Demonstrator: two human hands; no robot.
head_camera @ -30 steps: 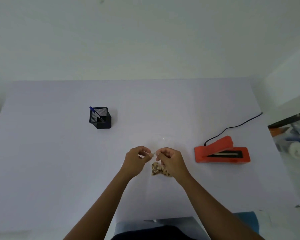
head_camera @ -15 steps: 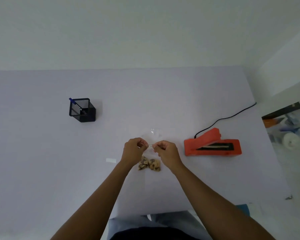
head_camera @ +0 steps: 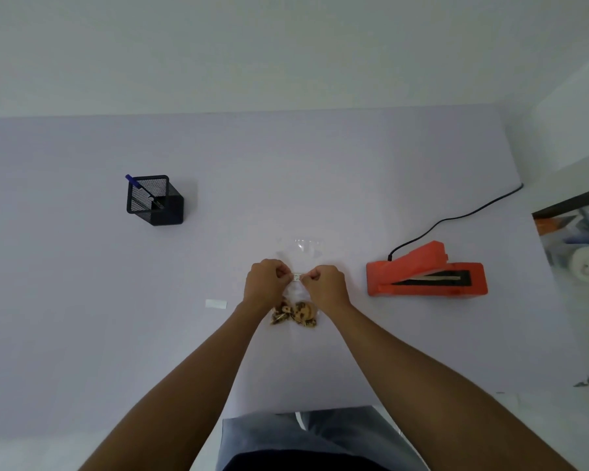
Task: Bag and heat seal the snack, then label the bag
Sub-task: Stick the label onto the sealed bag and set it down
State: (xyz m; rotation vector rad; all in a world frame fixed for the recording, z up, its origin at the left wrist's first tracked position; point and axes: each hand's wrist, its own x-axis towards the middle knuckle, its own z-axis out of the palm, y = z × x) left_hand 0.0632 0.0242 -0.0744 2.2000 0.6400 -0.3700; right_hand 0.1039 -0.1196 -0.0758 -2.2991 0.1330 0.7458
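At the middle of the bench [head_camera: 82, 317], we pinch a small white label [head_camera: 297, 277] between our left hand [head_camera: 265, 283] and right hand [head_camera: 324, 286], fingers closed on its ends, above the clear snack bag [head_camera: 295, 309]; the orange heat sealer [head_camera: 425, 271] sits open to the right.

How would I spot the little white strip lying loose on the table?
Start at the pale table and find the person's left hand, pinching a small label with the right hand. Just left of that wrist lies the white strip, flat and alone. It is the only loose paper there, far smaller than the black mesh pen holder beyond it.
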